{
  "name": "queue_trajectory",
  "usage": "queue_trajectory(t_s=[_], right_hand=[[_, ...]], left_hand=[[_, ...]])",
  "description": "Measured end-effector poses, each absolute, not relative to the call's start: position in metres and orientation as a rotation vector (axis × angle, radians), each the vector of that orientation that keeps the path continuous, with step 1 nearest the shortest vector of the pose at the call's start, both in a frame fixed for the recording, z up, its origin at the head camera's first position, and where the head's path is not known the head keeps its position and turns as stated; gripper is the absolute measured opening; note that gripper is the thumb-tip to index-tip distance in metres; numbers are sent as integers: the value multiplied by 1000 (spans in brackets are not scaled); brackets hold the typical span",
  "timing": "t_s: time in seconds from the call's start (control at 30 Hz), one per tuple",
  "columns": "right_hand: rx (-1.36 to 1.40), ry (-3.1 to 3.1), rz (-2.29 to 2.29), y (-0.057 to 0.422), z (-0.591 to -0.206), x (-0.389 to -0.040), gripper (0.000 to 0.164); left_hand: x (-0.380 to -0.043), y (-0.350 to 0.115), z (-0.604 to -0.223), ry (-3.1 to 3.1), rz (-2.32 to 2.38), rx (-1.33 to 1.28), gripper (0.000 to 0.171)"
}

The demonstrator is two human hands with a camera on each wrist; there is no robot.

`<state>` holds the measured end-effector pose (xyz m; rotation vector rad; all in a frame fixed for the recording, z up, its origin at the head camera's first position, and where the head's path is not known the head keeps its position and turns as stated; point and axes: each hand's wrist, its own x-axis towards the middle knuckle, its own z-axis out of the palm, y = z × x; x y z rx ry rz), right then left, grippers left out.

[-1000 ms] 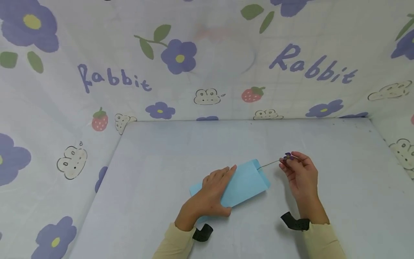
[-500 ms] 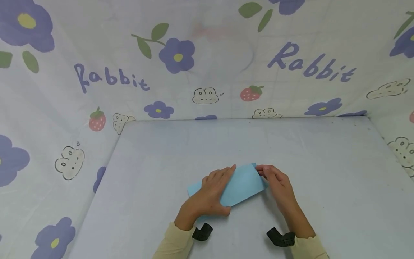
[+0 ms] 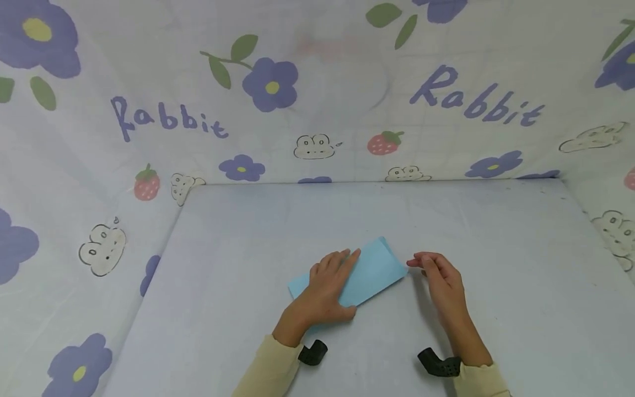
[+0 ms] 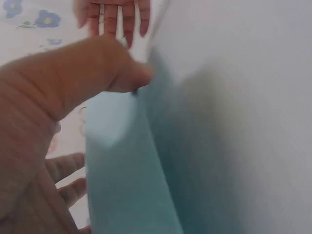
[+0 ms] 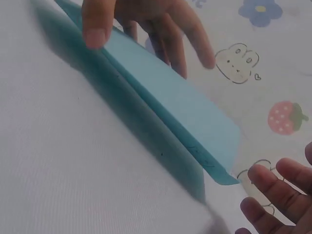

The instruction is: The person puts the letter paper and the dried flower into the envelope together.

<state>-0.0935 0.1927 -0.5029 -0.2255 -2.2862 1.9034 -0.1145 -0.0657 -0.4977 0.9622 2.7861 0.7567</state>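
Note:
A light-blue paper envelope [image 3: 376, 271] slants over the table, its one end toward the right. My left hand [image 3: 324, 292] holds it across its width; in the left wrist view the thumb [image 4: 97, 73] lies along one long edge. Fingers reach over the opposite edge. The right wrist view has the envelope [image 5: 170, 92] tilted, with a shadow beneath it and small dark marks near its end. My right hand [image 3: 441, 284] hovers beside that right end, apart from it, fingers loosely bent, with nothing visible in them. No purple flower shows now.
The white table [image 3: 238, 231] spreads around both hands. Behind it hangs a patterned cloth [image 3: 337, 94] with flowers, strawberries and rabbits, continuing along both sides. A black curved piece [image 3: 313, 353] sits at the left wrist, another black piece [image 3: 439, 364] at the right.
My right hand brought a small purple flower on a thin stem to the envelope's right end, then drew back rightward. The flower has gone from sight. The envelope's right end has tipped upward in view.

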Motion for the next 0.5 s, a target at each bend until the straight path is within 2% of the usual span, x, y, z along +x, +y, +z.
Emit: queue_trajectory(t_s=[0.3, 0.5], right_hand=[[-197, -2379, 1767, 201, -508, -91, 40], [-9, -2694, 1224, 225, -506, -84, 31]], left_hand=[[-132, -47, -522, 2871, 612, 898, 96], [-135, -68, -514, 2886, 610, 806, 92]])
